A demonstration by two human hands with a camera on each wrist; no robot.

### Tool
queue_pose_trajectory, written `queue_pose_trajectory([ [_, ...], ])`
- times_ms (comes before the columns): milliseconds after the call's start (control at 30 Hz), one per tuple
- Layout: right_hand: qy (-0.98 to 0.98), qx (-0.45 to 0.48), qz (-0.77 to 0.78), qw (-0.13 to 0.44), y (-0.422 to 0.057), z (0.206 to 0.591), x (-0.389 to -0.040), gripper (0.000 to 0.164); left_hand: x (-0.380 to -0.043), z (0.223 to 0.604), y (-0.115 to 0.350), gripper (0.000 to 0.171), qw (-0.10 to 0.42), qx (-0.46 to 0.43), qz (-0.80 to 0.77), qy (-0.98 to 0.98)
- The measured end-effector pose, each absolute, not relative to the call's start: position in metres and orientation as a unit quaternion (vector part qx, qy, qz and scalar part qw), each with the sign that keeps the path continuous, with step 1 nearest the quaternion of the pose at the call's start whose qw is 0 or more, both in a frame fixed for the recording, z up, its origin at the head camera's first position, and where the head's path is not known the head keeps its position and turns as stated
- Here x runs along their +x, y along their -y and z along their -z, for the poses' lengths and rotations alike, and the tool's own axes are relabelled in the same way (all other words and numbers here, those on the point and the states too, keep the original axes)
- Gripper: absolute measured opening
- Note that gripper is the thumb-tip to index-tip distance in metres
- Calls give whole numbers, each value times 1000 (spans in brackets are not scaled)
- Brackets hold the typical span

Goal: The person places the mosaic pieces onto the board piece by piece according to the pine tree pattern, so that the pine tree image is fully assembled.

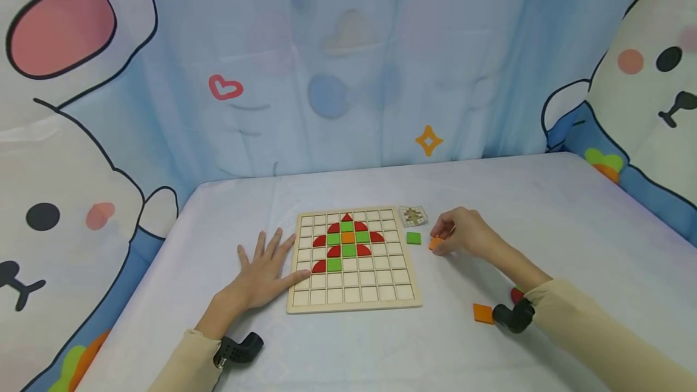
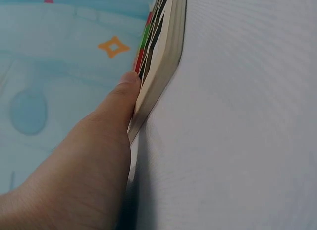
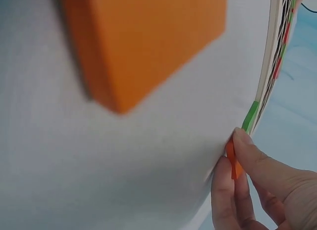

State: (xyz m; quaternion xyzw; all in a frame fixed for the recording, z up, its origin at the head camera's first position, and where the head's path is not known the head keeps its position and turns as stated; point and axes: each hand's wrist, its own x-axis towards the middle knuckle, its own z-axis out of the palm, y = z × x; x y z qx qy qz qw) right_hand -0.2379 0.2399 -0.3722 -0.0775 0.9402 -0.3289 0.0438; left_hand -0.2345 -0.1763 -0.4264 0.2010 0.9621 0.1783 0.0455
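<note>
A wooden grid board [image 1: 354, 304] lies on the table, with red quarter-round, green square and orange square tiles set in its cells. My left hand [image 1: 261, 277] lies with spread, straight fingers at the board's left side; its thumb [image 2: 130, 81] rests on the board's edge. To the right of the board, my right hand [image 1: 465, 235] pinches an orange square tile [image 3: 233, 158] between thumb and fingers. A loose green square tile [image 1: 414, 238] lies between that hand and the board. Beside the board's top right corner is a small patterned picture card [image 1: 414, 216].
Another orange square tile [image 1: 483, 313] lies near my right wrist. A red piece [image 1: 517, 295], with a bit of green by it, is partly hidden by that forearm. A printed blue curtain [image 1: 348, 65] hangs behind the white-covered table [image 1: 359, 349].
</note>
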Motion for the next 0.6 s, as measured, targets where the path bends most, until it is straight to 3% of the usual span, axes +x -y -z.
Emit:
queue_pose_trajectory([
  [600, -936, -125, 329, -28, -235, 377, -228, 21, -236, 428, 176, 94, 55, 194, -170, -965],
])
